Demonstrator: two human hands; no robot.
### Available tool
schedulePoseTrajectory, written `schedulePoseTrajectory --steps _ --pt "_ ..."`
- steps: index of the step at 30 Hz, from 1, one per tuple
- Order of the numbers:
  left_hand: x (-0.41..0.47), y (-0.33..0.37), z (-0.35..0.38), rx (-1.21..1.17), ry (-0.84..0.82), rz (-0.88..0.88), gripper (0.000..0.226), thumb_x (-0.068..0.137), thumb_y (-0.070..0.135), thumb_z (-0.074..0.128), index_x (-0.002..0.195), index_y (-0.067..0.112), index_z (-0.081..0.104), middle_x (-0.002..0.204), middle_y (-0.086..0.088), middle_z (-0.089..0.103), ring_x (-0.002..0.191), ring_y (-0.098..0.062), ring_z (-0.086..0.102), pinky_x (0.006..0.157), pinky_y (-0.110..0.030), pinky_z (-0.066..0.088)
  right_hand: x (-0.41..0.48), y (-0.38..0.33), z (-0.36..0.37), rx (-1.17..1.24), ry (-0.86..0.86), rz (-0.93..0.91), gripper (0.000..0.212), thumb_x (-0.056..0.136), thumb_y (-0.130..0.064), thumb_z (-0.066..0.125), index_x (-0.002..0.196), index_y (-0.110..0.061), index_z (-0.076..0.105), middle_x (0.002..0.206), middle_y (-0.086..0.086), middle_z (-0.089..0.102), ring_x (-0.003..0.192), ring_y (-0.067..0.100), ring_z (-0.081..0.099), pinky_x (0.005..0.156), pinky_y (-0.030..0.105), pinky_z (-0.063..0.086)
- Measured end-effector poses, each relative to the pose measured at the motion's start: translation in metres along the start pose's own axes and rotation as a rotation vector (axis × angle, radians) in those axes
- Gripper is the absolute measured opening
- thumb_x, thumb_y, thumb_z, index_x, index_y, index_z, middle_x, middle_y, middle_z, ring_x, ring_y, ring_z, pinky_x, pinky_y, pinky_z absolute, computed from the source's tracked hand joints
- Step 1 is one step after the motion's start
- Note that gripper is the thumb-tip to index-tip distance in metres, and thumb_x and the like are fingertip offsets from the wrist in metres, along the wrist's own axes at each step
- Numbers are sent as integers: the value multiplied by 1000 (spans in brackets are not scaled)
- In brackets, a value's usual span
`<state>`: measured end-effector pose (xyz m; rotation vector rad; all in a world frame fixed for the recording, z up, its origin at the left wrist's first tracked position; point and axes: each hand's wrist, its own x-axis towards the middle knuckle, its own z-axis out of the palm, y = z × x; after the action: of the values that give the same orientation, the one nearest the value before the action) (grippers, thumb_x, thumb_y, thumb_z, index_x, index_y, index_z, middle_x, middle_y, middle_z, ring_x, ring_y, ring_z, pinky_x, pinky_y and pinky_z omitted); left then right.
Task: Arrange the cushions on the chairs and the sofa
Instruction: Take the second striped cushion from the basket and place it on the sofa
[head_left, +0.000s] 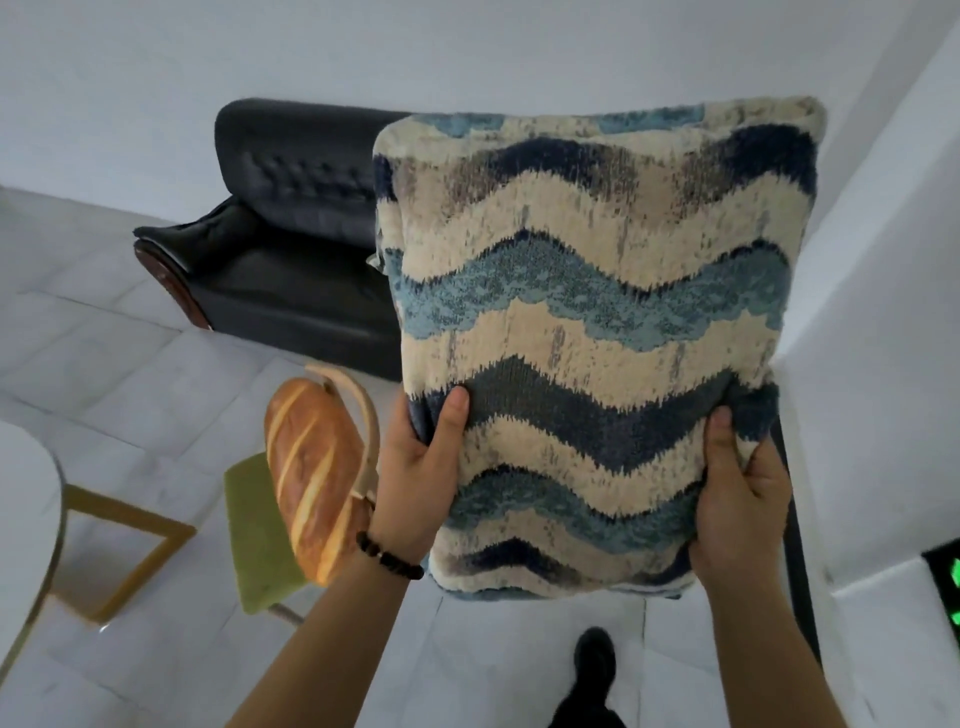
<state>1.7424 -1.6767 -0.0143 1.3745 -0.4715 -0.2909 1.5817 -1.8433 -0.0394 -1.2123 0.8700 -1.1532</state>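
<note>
Left grip (415, 467) and right grip (740, 499) hold cushion (587, 291).

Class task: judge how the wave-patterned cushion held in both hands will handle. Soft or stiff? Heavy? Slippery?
Probably soft: the cushion dents where the left hand and right hand pinch its lower sides. Likely light for its size, since those side grips alone hold it up. Its fuzzy weave should resist slipping.

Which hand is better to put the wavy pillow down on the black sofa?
Probably the left hand. Both hands hold the wavy cushion, but the black sofa shows ahead on the left, that hand's side, while the right hand sits toward the white wall.
</note>
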Motion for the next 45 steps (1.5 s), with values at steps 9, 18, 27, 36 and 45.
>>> schedulePoseTrajectory --steps 9,18,27,36,45 --pt "231 -48 92 12 219 7 41 97 39 61 134 22 56 130 2 67 124 -21 62 102 -45 51 263 51 140 10 -194 40 24 102 -30 56 120 -20 70 101 -14 77 100 10 71 92 42 57" --pt "418 -79 17 -21 762 114 52 87 32 72 132 13 57 124 -2 70 117 -21 66 94 -38 58 383 100 391 -99 -643 -96 23 100 -27 60 91 -43 74 86 -15 75 83 -2 66 77 17 52" --pt "634 -74 -98 -105 1002 232 27 97 16 64 124 16 62 118 0 71 115 -22 67 99 -45 55 450 123 645 -58 -811 -40 47 86 -53 60 96 -8 70 82 4 75 79 17 70 73 21 51" --pt "838 -120 -202 -85 995 195 19 97 16 62 115 21 64 105 11 73 103 -8 69 83 -22 57 526 201 846 -84 -1064 246 67 48 -71 88 89 -19 77 95 11 77 94 32 74 82 50 59" --pt "1033 -154 -342 390 731 -213 58 92 35 68 142 19 45 129 1 64 119 -21 63 97 -42 55 577 240 1076 47 -931 360 8 83 -7 78 90 -10 79 93 8 80 90 25 77 84 42 60"
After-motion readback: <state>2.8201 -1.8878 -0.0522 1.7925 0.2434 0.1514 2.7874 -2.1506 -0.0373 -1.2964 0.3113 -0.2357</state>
